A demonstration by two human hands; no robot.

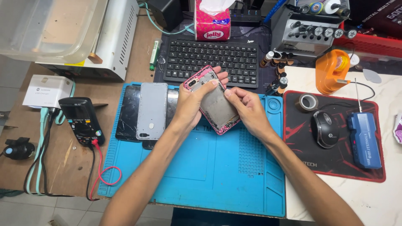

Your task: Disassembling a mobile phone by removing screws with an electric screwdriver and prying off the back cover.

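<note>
Pink-framed phone body (215, 102): held above far part of blue work mat (201, 167), tilted. Left hand (190, 102) clasped round far-left end; right hand (247, 106) pinching right edge, possibly prying. Grey back cover (151, 111), cracked screen (127, 113) left; keyboard (211, 60) beyond.

Left hand (190, 102) hides pink phone frame (215, 104) upper-left edge.
</note>
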